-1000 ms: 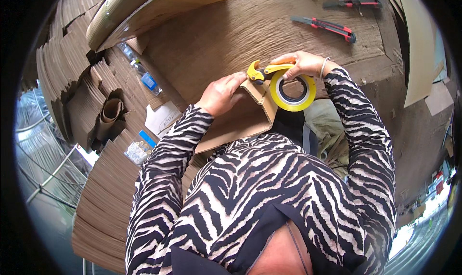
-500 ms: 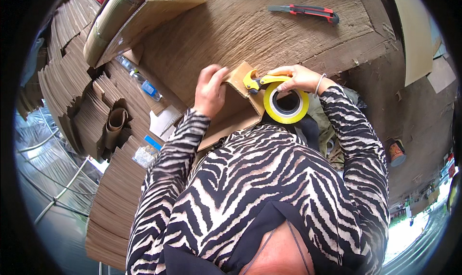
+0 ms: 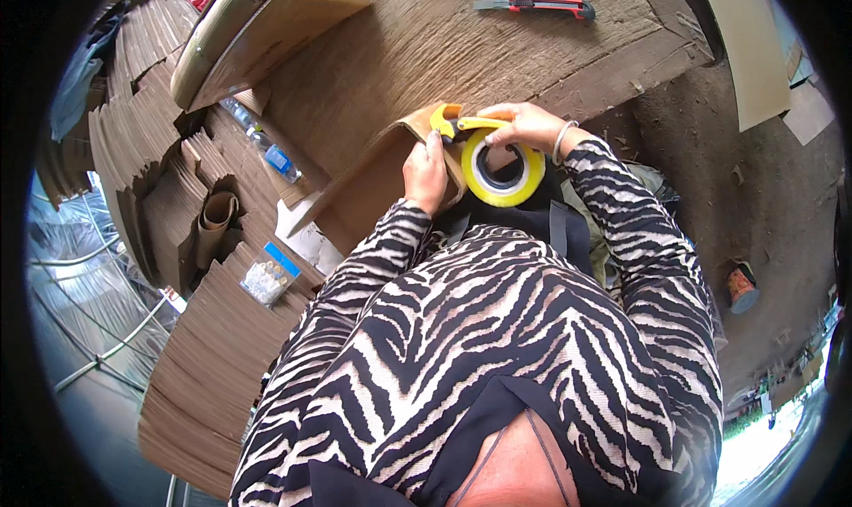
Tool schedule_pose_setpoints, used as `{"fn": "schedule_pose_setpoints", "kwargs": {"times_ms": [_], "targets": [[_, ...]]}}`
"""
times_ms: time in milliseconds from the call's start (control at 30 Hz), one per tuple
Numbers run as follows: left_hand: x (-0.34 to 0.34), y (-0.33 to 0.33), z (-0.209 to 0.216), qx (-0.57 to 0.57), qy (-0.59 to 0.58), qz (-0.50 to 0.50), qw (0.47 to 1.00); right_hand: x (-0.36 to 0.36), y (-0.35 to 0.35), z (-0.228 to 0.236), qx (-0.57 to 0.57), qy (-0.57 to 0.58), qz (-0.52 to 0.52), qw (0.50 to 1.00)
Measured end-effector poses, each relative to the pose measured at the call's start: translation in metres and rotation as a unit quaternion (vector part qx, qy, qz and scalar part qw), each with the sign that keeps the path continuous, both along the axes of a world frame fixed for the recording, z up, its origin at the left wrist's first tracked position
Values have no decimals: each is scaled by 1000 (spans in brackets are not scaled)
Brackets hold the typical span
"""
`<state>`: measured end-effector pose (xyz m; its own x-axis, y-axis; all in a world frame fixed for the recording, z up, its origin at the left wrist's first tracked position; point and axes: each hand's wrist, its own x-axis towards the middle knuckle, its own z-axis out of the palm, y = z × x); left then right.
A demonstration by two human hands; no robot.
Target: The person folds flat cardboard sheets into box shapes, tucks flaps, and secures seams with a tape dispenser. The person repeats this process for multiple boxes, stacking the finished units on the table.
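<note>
My right hand (image 3: 535,131) is wrapped round the yellow handle of a tape dispenser (image 3: 448,122), which carries a large roll of yellow-edged tape (image 3: 535,168). The dispenser's head rests at the upper corner of an open cardboard box (image 3: 357,207) in front of my body. At that same corner, my left hand (image 3: 426,175) grips the box edge, its fingers pointing up close to the dispenser head. The undersides of its fingers are hidden.
On the wooden table (image 3: 417,45) lies a red and black utility knife (image 3: 537,6). A carton (image 3: 297,19) stands at the far left. Stacked flat cardboard (image 3: 209,374), a plastic bottle (image 3: 278,159) and a small clear bag (image 3: 268,279) are to the left.
My left hand has come down and right onto the box corner, beside the dispenser head. My right hand and the dispenser have shifted slightly left and up. The box has tilted.
</note>
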<state>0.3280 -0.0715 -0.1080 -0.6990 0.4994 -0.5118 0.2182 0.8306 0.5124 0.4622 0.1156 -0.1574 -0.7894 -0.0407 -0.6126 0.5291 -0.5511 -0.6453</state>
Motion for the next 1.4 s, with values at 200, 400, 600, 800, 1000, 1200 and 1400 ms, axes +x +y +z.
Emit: {"fn": "schedule_pose_setpoints", "kwargs": {"times_ms": [200, 400, 600, 800, 1000, 1200, 1400], "targets": [[18, 18, -16, -49, 92, 108, 989, -2, 3, 6, 11, 14, 12, 1000], [18, 19, -20, -55, 171, 97, 979, 14, -4, 3, -4, 20, 31, 999], [18, 19, -30, -40, 196, 89, 976, 70, -42, -15, -78, 85, -51, 992], [12, 9, -37, -34, 225, 86, 970, 126, -117, -3, 4, 58, -162, 985], [-23, 20, -66, 152, 49, 303, 940, 93, -111, 4, 152, 48, -181, 970], [-25, 31, 13, 96, -256, 303, 913, 82, -94, 4, 179, 33, -189, 965], [-16, 11, -21, 102, -111, 44, 988, 71, -129, -6, 205, 49, -251, 945]]}}
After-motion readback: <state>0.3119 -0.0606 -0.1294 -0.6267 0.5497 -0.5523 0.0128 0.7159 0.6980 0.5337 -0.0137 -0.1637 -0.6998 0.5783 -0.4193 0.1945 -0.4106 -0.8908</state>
